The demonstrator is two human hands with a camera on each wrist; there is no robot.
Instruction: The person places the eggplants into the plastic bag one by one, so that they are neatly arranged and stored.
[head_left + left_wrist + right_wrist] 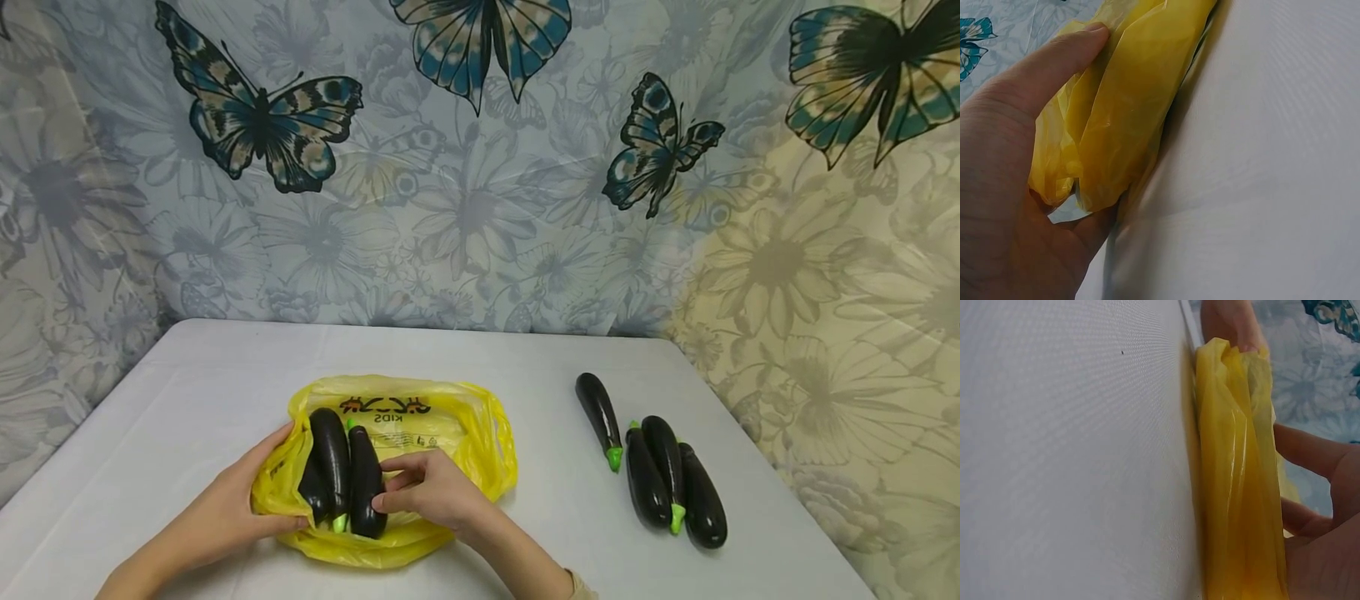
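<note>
A yellow plastic bag (450, 417) lies with its mouth spread wide on the table. My left hand (236, 504) grips the bag's left side; in the left wrist view the thumb (1079, 47) presses on the plastic. Inside the bag, dark glossy eggplants lie side by side: one eggplant (330, 458) near the left, another partly hidden beside it. My right hand (431, 492) reaches into the mouth and pinches the rightmost eggplant (365, 483) between thumb and fingers. In the right wrist view, the bag's wall (1235, 475) hides that eggplant and some of the right fingers.
To the right on the white table (540, 517), several more eggplants lie: a separate eggplant (597, 417) and a close cluster including another eggplant (703, 500). Behind the table hangs a butterfly-printed cloth (480, 208).
</note>
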